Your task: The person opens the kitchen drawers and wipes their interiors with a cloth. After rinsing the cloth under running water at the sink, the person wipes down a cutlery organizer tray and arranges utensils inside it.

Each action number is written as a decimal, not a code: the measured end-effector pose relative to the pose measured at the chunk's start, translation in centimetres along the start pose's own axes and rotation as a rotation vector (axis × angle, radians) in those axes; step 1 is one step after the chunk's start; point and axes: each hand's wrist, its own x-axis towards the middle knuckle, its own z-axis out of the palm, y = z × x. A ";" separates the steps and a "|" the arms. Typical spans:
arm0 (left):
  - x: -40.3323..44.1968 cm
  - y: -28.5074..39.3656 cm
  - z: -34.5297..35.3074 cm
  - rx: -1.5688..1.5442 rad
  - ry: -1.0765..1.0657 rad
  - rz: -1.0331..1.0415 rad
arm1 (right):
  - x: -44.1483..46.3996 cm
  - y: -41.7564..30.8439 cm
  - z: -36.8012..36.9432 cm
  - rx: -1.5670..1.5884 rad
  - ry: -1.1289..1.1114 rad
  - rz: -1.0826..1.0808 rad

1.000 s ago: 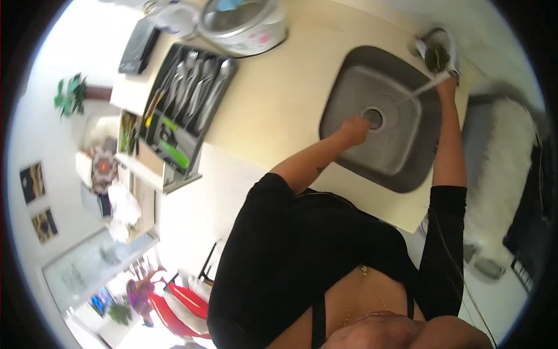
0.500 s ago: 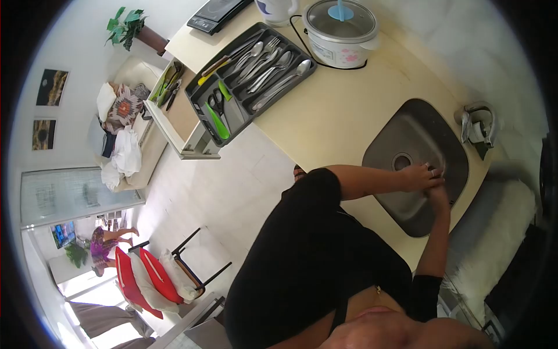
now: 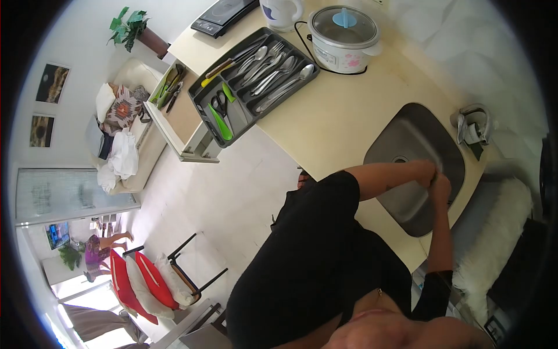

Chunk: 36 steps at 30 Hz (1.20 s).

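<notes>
Both hands meet above the grey sink [image 3: 424, 131], near its edge on the right arm's side. My left hand [image 3: 427, 172] reaches across the basin with its fingers curled in against the other hand. My right hand [image 3: 441, 188] is bent toward it, its fingers also closed. The hands touch; whether anything small lies between them is hidden. Partly behind the left forearm shows the drain [image 3: 400, 159]. A metal faucet [image 3: 472, 125] stands at the sink's wall side, apart from both hands.
On the cream counter [image 3: 337, 110] stand a cutlery tray [image 3: 250, 119] with spoons, forks and scissors, a lidded white cooker [image 3: 344, 41], a kettle [image 3: 282, 13] and a hot plate [image 3: 224, 14]. An open drawer [image 3: 189, 131] juts out. A person [image 3: 96, 251] is in the background.
My left hand was laid over the right with ringed fingers showing; now its fingers are curled in and the hands meet end to end. The view has shifted slightly.
</notes>
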 end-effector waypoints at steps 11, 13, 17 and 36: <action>-2.6 -3.5 3.9 0.322 0.700 0.346 | 0.4 -0.7 0.0 1.038 -0.404 0.509; -2.2 -3.5 4.3 0.425 0.724 0.419 | 0.1 0.1 0.5 0.978 -0.472 0.436; -0.4 -4.1 3.4 0.224 0.313 0.073 | 2.0 0.8 3.0 0.193 -0.371 -0.026; 2.5 -9.8 4.2 0.166 0.368 0.039 | -0.4 1.6 7.2 0.472 0.319 0.223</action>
